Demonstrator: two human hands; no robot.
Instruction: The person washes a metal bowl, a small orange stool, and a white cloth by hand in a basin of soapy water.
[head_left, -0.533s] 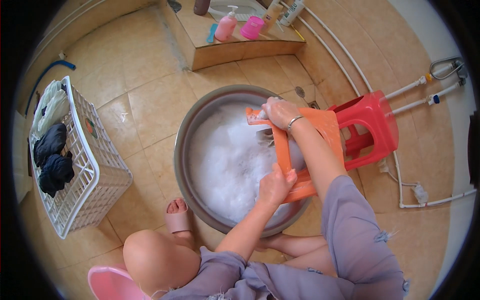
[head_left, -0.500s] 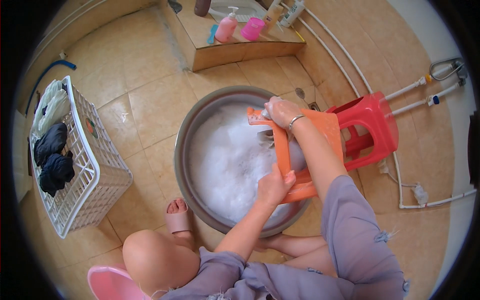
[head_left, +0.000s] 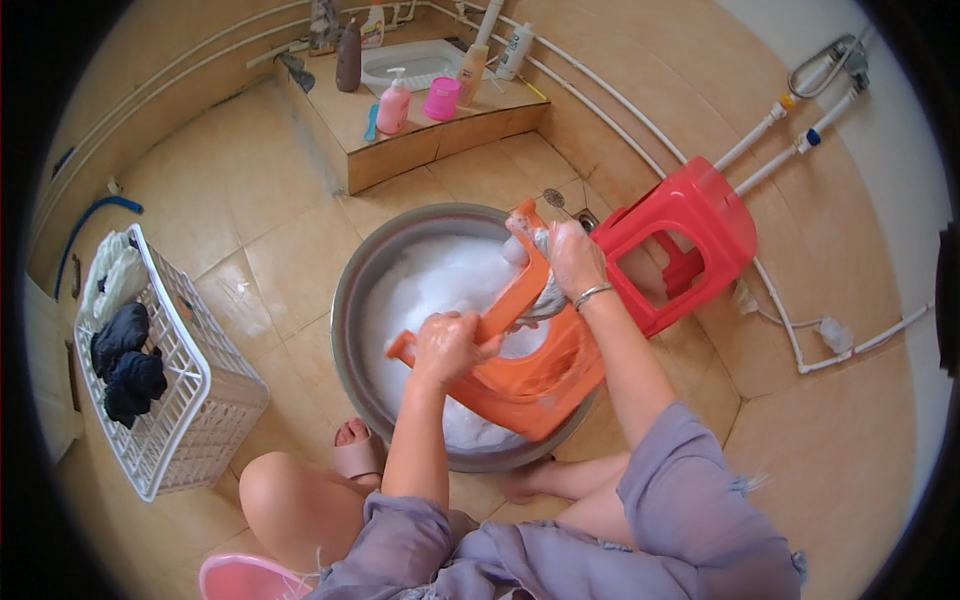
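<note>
The orange plastic stool (head_left: 520,370) lies tipped on its side over the big metal basin (head_left: 350,300) full of white suds. The left hand (head_left: 447,345) holds one stool leg tight. The right hand (head_left: 572,255) presses a grey wet cloth (head_left: 545,295) on the top end. Since a moment ago the stool has turned a little, so a new side gets scrubbed. A red stool (head_left: 690,230) stands beside the basin.

Orange stool (head_left: 530,375): smooth glossy plastic; basin (head_left: 350,300): dull grey metal, holding white foam (head_left: 440,285); rag (head_left: 545,295): wet grey cloth; floor tiles (head_left: 280,250): glazed, shiny.
</note>
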